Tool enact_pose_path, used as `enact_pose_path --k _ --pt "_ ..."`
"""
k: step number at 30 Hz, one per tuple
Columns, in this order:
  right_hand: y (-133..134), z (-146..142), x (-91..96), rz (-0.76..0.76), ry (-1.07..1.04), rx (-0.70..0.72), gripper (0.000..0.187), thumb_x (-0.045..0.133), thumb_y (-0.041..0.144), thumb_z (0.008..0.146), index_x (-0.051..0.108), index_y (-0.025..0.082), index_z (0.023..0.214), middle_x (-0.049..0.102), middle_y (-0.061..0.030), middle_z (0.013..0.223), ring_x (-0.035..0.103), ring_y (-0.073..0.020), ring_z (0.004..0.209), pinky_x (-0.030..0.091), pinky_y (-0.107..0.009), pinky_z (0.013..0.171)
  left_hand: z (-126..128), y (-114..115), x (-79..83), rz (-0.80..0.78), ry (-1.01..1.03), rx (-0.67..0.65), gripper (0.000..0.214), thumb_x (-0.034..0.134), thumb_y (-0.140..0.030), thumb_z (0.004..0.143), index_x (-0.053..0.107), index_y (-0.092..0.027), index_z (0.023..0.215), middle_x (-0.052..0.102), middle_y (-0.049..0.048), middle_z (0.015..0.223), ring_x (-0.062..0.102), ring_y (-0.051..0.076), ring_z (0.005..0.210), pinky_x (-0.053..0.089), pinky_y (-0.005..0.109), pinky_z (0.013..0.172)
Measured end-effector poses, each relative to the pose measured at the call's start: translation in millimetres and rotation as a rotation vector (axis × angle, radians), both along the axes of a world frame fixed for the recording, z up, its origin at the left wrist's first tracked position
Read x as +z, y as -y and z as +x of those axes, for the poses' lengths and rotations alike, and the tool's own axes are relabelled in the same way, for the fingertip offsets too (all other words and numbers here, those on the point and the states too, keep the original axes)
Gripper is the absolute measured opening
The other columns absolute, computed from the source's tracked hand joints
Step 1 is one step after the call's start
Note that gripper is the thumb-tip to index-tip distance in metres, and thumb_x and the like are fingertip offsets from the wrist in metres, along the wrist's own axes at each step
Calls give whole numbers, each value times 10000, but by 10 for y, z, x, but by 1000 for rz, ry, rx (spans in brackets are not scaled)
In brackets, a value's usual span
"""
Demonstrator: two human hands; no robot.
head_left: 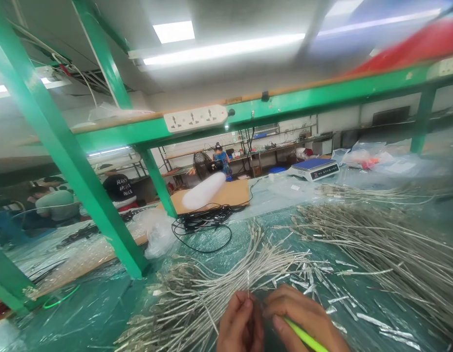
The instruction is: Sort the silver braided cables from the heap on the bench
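My left hand (240,323) is closed at the lower middle, its thumb and fingers pinching a thin silvery cable (248,277) whose end points up. Close beside it, my right hand (307,318) curls around a slim yellow-green tool (303,336); its tip is hidden, so its kind cannot be made out. A loose bundle of grey-white cables (226,286) with connector ends fans out behind and left of my hands. Torn strips of silver foil (376,321) lie scattered to the right of my right hand.
A larger cable pile (361,234) covers the right side. Behind it are a blue-topped scale (314,168) and plastic bags (373,157). Coiled black cable (207,217) lies near a green post (90,195). A power strip (195,118) is on the crossbar. People sit farther back.
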State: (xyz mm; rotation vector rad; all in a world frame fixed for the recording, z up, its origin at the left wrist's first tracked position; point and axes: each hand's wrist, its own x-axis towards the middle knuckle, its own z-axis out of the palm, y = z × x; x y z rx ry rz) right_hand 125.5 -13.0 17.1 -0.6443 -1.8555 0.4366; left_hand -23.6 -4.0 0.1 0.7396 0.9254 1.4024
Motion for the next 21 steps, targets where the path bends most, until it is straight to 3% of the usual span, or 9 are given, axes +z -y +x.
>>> enact_pose_path --k 8,17,21 --pt "29 -3 6 -90 17 -25 177 491 104 893 644 188 865 693 -73 805 648 -188 767 531 -286 717 -13 -17 -27 21 -26 -48 303 794 -426 658 670 -154 613 481 -29 385 383 70 372 279 158 389" --pt "49 -1 1 -115 26 -33 190 468 130 910 647 187 877 683 -75 793 636 -194 752 524 -296 705 2 -28 -193 0 65 -46 360 853 -431 568 623 -155 584 459 -57 457 361 55 406 263 150 416" --pt "37 -5 -12 -145 21 13 198 479 152 910 662 187 844 676 -77 789 637 -192 768 523 -291 725 9 -13 -188 -16 49 -26 332 854 -422 563 644 -170 615 480 -55 471 375 63 417 277 154 426"
